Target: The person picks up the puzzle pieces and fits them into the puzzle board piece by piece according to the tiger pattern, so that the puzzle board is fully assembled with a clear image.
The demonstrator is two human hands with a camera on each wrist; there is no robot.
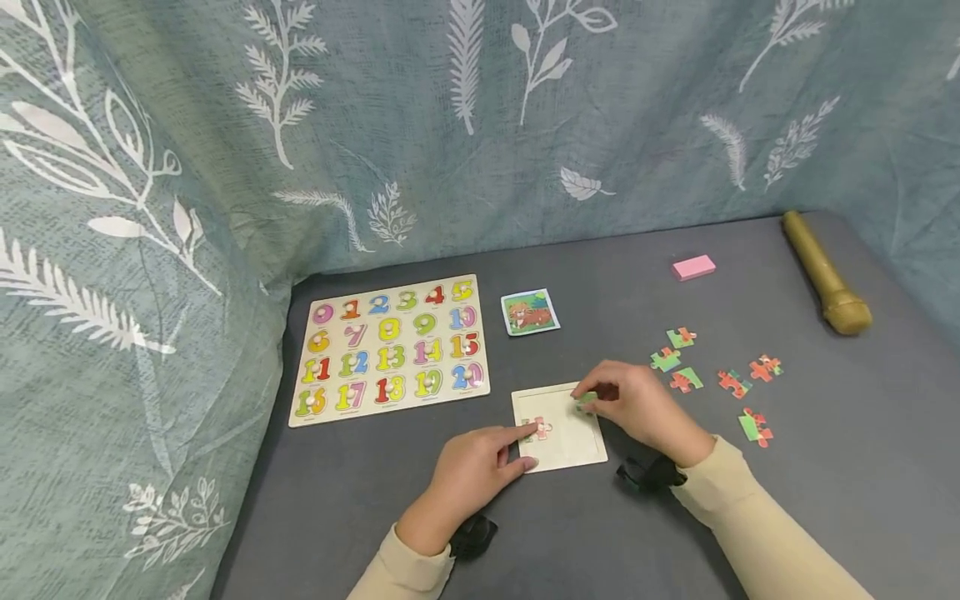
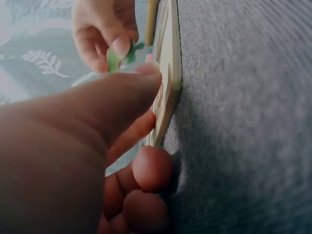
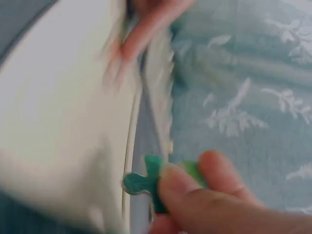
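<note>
A pale wooden puzzle tray [image 1: 566, 442] lies on the dark table. Near its left side sits a pink-and-white puzzle piece [image 1: 543, 428], with a green-edged piece [image 1: 527, 431] beside it. My left hand [image 1: 474, 473] rests at the tray's left edge, index fingertip on the pink piece and thumb at the lower left corner. Over the tray's upper right part, my right hand [image 1: 637, 408] pinches a green puzzle piece [image 3: 148, 183] between thumb and fingers. In the left wrist view that green piece [image 2: 119, 56] hangs above the tray's surface.
Several loose puzzle pieces [image 1: 735, 383] lie right of the tray. Behind it is a small picture card [image 1: 529, 313]; a number board [image 1: 390, 350] lies at left. A pink block [image 1: 693, 267] and a gold microphone-shaped object [image 1: 825, 275] are at the back right, before a curtain [image 1: 420, 150].
</note>
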